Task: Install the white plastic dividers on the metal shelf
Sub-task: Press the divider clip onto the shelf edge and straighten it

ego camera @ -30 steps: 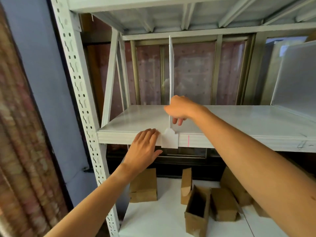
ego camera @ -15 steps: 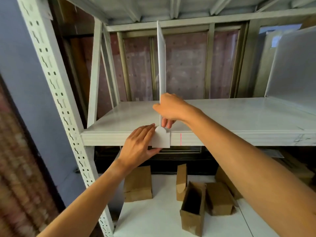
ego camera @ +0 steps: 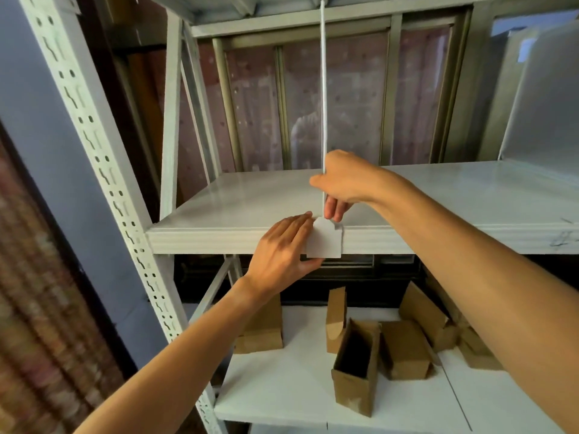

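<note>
A thin white plastic divider point(ego camera: 323, 89) stands upright, edge-on, on the metal shelf point(ego camera: 238, 208), reaching up to the shelf above. Its white front tab point(ego camera: 325, 241) hangs over the shelf's front lip. My right hand point(ego camera: 344, 186) grips the divider's front edge just above the shelf surface. My left hand point(ego camera: 283, 245) presses flat against the shelf lip, fingers and thumb touching the left side and bottom of the tab. A second white divider point(ego camera: 545, 101) stands on the same shelf at the far right.
A perforated white upright post point(ego camera: 103, 183) frames the shelf at left, with a diagonal brace point(ego camera: 170, 120) behind it. On the lower shelf point(ego camera: 282, 386) stand several brown cardboard boxes point(ego camera: 355, 368), one open-topped. A window lies behind the shelf; a curtain hangs far left.
The divider with its tab has shifted right along the shelf lip and now covers the red mark. Both hands kept their hold and moved with it. The view has shifted.
</note>
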Available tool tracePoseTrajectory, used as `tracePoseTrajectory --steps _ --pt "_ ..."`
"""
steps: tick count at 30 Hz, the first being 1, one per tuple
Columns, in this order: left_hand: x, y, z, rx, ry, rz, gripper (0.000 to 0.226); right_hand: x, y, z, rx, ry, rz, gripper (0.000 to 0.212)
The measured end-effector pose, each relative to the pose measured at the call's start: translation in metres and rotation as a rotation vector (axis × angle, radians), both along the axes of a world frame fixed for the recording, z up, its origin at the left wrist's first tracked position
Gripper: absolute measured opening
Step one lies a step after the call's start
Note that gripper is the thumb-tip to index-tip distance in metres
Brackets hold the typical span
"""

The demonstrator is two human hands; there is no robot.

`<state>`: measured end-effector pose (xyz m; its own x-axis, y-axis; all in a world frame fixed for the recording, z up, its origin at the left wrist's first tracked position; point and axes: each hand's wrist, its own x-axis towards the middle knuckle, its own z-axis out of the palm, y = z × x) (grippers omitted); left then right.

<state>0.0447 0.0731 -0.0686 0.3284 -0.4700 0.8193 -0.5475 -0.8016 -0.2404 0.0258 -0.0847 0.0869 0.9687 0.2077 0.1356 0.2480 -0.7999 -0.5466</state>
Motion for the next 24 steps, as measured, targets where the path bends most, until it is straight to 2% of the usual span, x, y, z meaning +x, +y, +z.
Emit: tracePoseTrajectory --steps 5,15,17,20,24 --pt "-0.001 -0.005 -0.001 -0.009 0.011 0.015 0.077 0.002 -0.005 0.0 0.014 0.033 -0.001 0.036" --pt "-0.002 -0.009 0.002 0.075 0.006 0.088 0.074 -0.004 -0.01 -0.011 0.027 -0.025 -0.03 0.029" --pt "-0.008 -0.012 0.001 0.039 0.03 0.101 0.072 -0.011 -0.011 -0.026 -0.05 -0.102 -0.055 0.024" --pt "-0.019 -0.025 -0.007 -0.047 0.111 0.155 0.068 -0.026 -0.024 -0.056 -0.172 -0.304 -0.095 0.034" --pt "-0.035 -0.048 -0.014 -0.134 0.218 0.306 0.074 -0.046 -0.052 -0.078 -0.068 -0.267 -0.009 0.039"
